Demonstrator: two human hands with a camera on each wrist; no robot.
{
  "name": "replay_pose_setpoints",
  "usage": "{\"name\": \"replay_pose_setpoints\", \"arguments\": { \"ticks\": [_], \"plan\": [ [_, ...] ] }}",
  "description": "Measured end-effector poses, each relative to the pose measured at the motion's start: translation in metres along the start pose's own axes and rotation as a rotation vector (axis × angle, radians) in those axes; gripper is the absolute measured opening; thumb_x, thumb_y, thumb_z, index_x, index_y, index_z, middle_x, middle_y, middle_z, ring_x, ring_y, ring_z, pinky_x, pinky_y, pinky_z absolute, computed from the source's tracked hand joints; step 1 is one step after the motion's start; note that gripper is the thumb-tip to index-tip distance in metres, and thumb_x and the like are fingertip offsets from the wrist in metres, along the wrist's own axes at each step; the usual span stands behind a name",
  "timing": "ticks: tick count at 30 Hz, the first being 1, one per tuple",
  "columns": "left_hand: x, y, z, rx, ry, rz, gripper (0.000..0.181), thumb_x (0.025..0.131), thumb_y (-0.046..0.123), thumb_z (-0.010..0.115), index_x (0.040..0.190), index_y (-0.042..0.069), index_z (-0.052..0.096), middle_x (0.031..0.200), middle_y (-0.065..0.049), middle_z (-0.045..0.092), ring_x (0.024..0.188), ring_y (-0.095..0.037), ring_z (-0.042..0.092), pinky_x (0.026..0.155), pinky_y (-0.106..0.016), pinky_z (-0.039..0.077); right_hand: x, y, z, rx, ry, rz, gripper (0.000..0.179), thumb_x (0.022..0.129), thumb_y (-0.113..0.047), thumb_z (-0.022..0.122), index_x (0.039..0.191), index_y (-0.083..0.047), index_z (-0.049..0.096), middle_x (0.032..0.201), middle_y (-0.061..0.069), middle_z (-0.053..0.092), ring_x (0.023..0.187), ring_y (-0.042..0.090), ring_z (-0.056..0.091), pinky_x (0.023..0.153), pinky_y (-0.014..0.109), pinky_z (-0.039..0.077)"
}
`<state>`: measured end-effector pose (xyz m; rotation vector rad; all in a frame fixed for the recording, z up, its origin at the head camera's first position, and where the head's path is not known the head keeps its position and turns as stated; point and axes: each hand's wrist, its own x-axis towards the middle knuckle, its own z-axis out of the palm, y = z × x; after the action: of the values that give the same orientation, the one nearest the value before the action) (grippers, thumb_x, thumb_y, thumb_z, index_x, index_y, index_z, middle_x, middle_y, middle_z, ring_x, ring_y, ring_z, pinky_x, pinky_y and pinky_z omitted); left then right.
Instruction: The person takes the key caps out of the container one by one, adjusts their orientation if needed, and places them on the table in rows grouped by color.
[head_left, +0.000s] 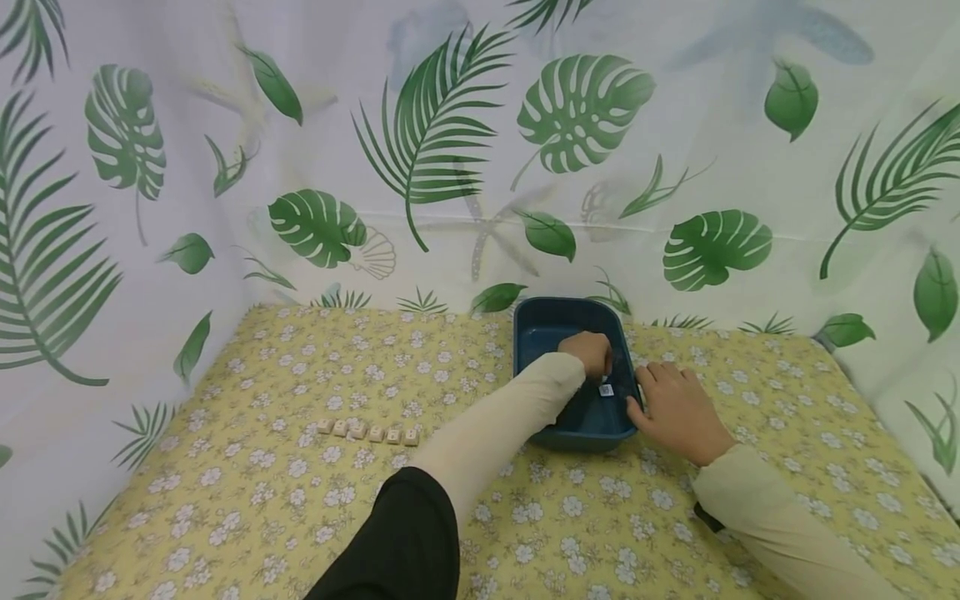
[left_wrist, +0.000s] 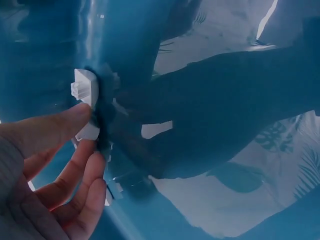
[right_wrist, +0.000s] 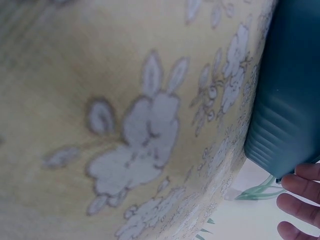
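A dark blue plastic bin stands near the back of the table. My left hand reaches down into it. In the left wrist view, the thumb and fingers of my left hand pinch a small white keycap at the foot of the bin's wall. Right above the thumb lies another white keycap, its stem showing. One more keycap is in the bin near that hand. My right hand rests against the bin's right rim with fingers spread; its fingertips show at the bin's edge.
Several beige keycaps stand in a row on the yellow flowered tablecloth, left of the bin. A white cloth with green leaves hangs behind and beside the table. The bin's glossy floor mirrors the cloth.
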<state>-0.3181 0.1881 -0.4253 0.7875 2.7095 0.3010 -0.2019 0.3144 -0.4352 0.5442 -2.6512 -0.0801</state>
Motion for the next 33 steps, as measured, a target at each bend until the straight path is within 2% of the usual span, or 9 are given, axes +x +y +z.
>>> {"name": "replay_pose_setpoints", "arguments": {
  "ticks": [4, 10, 18, 21, 26, 30, 33],
  "plan": [
    [-0.003, 0.0, 0.001, -0.014, 0.016, 0.009, 0.016, 0.092, 0.015, 0.061, 0.081, 0.02, 0.071, 0.088, 0.007, 0.068, 0.072, -0.009, 0.058, 0.061, -0.021, 0.047, 0.001, -0.001, -0.001, 0.0, -0.003, 0.0, 0.034, 0.085, -0.025, 0.06, 0.101, 0.005, 0.06, 0.089, 0.018, 0.061, 0.084, 0.034, 0.059, 0.069, 0.05, 0.045],
    [0.0, -0.002, 0.003, -0.024, 0.023, 0.049, 0.018, 0.093, 0.012, 0.058, 0.081, 0.017, 0.071, 0.085, 0.004, 0.068, 0.07, -0.01, 0.056, 0.062, -0.02, 0.044, 0.001, -0.002, -0.001, -0.001, -0.007, 0.004, 0.034, 0.085, -0.024, 0.061, 0.101, 0.005, 0.06, 0.088, 0.018, 0.061, 0.083, 0.034, 0.058, 0.068, 0.049, 0.045],
    [0.004, -0.007, -0.002, 0.016, 0.018, 0.084, 0.015, 0.089, 0.011, 0.063, 0.089, 0.018, 0.075, 0.095, 0.006, 0.072, 0.083, -0.008, 0.064, 0.068, -0.017, 0.05, 0.001, -0.002, -0.001, -0.005, -0.007, 0.005, 0.034, 0.085, -0.024, 0.061, 0.101, 0.006, 0.059, 0.088, 0.019, 0.061, 0.083, 0.034, 0.059, 0.068, 0.051, 0.046],
    [-0.003, -0.007, -0.009, -0.008, 0.025, 0.091, 0.013, 0.089, 0.012, 0.064, 0.09, 0.016, 0.076, 0.095, 0.006, 0.073, 0.083, -0.008, 0.065, 0.068, -0.016, 0.05, 0.001, -0.002, -0.002, -0.002, -0.007, 0.007, 0.033, 0.085, -0.024, 0.061, 0.101, 0.005, 0.059, 0.087, 0.018, 0.06, 0.081, 0.034, 0.059, 0.067, 0.05, 0.046],
    [-0.021, -0.007, -0.026, -0.087, 0.052, 0.102, 0.012, 0.088, 0.01, 0.065, 0.091, 0.012, 0.076, 0.09, 0.002, 0.072, 0.077, -0.01, 0.063, 0.064, -0.018, 0.048, 0.0, -0.003, -0.001, 0.009, -0.023, 0.013, 0.032, 0.086, -0.024, 0.06, 0.099, 0.005, 0.059, 0.085, 0.017, 0.059, 0.079, 0.033, 0.057, 0.066, 0.049, 0.045],
    [-0.028, -0.014, -0.038, -0.15, 0.074, 0.144, 0.013, 0.089, 0.012, 0.064, 0.095, 0.011, 0.075, 0.089, 0.001, 0.07, 0.073, -0.009, 0.06, 0.062, -0.019, 0.047, 0.001, -0.004, -0.002, 0.024, -0.039, 0.023, 0.031, 0.086, -0.024, 0.059, 0.099, 0.004, 0.059, 0.085, 0.017, 0.059, 0.079, 0.033, 0.057, 0.066, 0.049, 0.045],
    [-0.04, -0.021, -0.047, -0.193, 0.081, 0.191, 0.013, 0.09, 0.014, 0.063, 0.097, 0.011, 0.074, 0.095, 0.0, 0.07, 0.078, -0.01, 0.062, 0.066, -0.019, 0.048, 0.001, -0.004, -0.003, 0.028, -0.054, 0.033, 0.032, 0.087, -0.024, 0.059, 0.101, 0.005, 0.059, 0.088, 0.018, 0.06, 0.082, 0.034, 0.058, 0.068, 0.05, 0.045]
  ]
}}
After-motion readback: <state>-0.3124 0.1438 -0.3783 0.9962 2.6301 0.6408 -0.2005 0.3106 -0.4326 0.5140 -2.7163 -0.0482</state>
